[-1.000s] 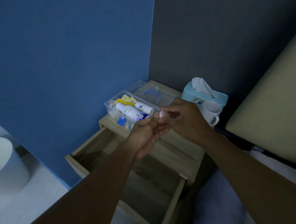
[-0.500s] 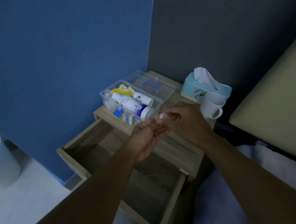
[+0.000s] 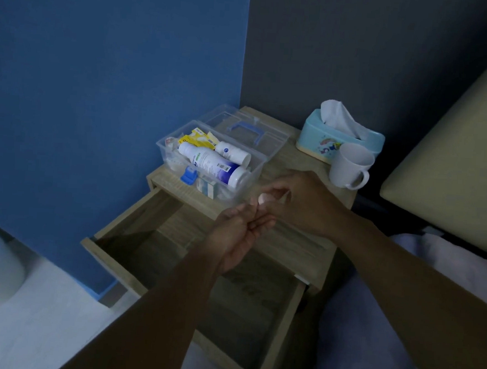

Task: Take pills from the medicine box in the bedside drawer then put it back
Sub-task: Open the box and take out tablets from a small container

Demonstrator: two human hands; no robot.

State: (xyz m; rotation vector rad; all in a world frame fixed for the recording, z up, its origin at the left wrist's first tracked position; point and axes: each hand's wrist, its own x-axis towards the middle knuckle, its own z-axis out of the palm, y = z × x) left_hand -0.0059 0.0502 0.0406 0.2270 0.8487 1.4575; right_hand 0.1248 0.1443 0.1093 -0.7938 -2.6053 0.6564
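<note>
At the frame's centre the right hand (image 3: 301, 200) pinches a small white thing (image 3: 264, 198), maybe a pill, just above the left hand (image 3: 240, 236), which is cupped open. The box (image 3: 209, 164) lies up-left of both hands, nearer the left.

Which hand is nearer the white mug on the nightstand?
Right. The right hand sits just in front-left of the white mug; the left hand is lower, over the open drawer, farther away.
</note>
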